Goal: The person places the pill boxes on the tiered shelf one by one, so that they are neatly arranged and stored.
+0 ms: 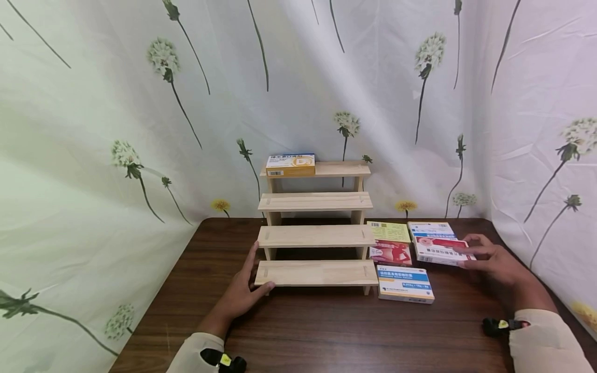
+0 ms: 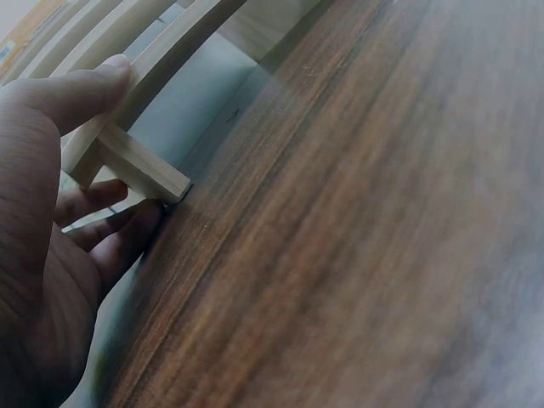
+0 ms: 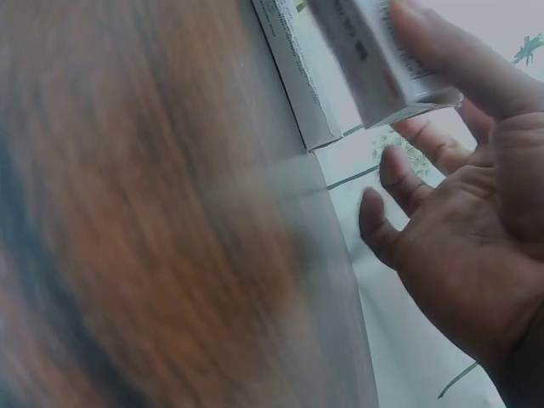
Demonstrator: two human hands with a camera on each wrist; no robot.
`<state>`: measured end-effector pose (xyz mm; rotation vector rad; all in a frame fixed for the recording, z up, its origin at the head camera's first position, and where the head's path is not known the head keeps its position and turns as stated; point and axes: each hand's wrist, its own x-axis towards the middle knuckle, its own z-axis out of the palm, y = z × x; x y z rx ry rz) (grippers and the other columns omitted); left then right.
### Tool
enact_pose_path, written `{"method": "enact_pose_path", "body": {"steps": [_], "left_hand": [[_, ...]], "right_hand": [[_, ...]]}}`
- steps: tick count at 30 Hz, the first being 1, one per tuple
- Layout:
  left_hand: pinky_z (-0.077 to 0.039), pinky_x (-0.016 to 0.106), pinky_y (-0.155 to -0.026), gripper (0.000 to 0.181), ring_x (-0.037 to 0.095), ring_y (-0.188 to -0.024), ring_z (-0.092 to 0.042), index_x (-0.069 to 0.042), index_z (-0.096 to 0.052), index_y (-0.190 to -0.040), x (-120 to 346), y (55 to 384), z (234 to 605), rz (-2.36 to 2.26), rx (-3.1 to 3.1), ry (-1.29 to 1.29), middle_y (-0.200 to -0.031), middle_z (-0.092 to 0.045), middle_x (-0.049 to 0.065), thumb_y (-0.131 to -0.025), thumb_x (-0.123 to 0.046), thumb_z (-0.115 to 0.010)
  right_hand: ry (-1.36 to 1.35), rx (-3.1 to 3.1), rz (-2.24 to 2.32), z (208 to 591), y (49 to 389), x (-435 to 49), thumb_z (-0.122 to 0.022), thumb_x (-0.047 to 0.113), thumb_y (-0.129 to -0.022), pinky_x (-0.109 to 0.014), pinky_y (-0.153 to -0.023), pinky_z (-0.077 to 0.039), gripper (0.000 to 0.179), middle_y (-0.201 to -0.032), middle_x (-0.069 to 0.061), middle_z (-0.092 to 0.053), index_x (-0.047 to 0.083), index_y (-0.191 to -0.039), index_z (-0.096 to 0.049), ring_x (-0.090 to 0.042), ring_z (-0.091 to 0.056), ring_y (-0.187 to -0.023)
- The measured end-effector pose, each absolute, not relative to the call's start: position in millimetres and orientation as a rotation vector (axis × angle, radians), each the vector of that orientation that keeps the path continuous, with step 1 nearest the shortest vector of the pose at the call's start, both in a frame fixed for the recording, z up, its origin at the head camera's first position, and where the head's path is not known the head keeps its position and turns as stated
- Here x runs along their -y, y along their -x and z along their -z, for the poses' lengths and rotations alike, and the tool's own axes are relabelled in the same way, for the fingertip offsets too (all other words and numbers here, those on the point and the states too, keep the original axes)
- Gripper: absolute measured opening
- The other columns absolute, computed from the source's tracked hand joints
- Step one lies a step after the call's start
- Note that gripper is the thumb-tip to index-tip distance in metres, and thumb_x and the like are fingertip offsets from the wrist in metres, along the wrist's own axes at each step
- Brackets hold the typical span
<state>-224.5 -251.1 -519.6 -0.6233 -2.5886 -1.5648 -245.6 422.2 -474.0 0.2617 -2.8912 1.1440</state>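
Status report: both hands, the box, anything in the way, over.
Left hand holds wooden rack, left end. Right hand pinches red-and-white box. Yellow-and-white box occupies top step, left side.

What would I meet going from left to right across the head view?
Left hand's grip, wooden stepped shelf, red box with a printed figure, red-and-white box, right hand's grip.

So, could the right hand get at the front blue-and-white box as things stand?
Probably yes: nothing covers the front blue-and-white box, and the way across the table looks free. The right hand grips the red-and-white box, though, so it may need to let go first.
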Motion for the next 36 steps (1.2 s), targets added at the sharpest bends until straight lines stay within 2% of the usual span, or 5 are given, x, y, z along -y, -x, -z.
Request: {"method": "enact_pose_path", "body": {"steps": [8,14,24,31,36], "left_hand": [[-0.062,0.04,-0.094,0.112,0.051,-0.141,-0.059,-0.032,0.002,-0.178,251,224,520,1.548,2.587,0.629,-0.167,-0.043,0.033,-0.102,-0.022,-0.08],[-0.062,0.038,-0.094,0.111,0.05,-0.139,-0.062,-0.032,0.002,-0.178,251,225,520,1.54,2.584,0.631,-0.165,-0.046,0.032,-0.103,-0.022,-0.08],[-0.06,0.043,-0.099,0.113,0.048,-0.141,-0.061,-0.03,0.002,-0.178,251,223,519,1.53,2.597,0.596,-0.165,-0.048,0.03,-0.102,-0.025,-0.081],[-0.061,0.045,-0.099,0.112,0.05,-0.142,-0.06,-0.029,0.002,-0.178,250,224,519,1.523,2.597,0.602,-0.166,-0.046,0.031,-0.102,-0.025,-0.081],[-0.06,0.044,-0.1,0.114,0.046,-0.141,-0.061,-0.039,0.003,-0.176,250,224,518,1.528,2.611,0.585,-0.165,-0.048,0.029,-0.102,-0.027,-0.082]], "right_hand": [[-0.227,2.842,-1.114,465,245,-415,-0.083,0.021,-0.098,-0.026,-0.091,-0.036,0.048,-0.154,-0.021,-0.037,-0.002,-0.139,-0.071,-0.04,-0.03,-0.135],[-0.167,2.808,-1.16,461,244,-410,-0.083,0.029,-0.1,-0.034,-0.092,-0.036,0.055,-0.159,-0.021,-0.031,0.001,-0.144,-0.068,-0.049,-0.028,-0.14],[-0.17,2.685,-1.259,447,245,-402,-0.086,0.03,-0.098,-0.015,-0.088,-0.039,0.056,-0.149,0.008,-0.04,0.004,-0.145,-0.069,-0.026,-0.033,-0.131],[-0.142,2.761,-1.195,419,253,-389,-0.083,0.037,-0.099,-0.036,-0.094,-0.044,0.06,-0.167,-0.014,-0.033,0.005,-0.147,-0.067,-0.048,-0.032,-0.143],[-0.191,2.755,-1.146,401,264,-382,-0.085,0.034,-0.097,-0.02,-0.086,-0.05,0.057,-0.168,-0.022,-0.035,0.0,-0.141,-0.071,-0.054,-0.034,-0.142]]}}
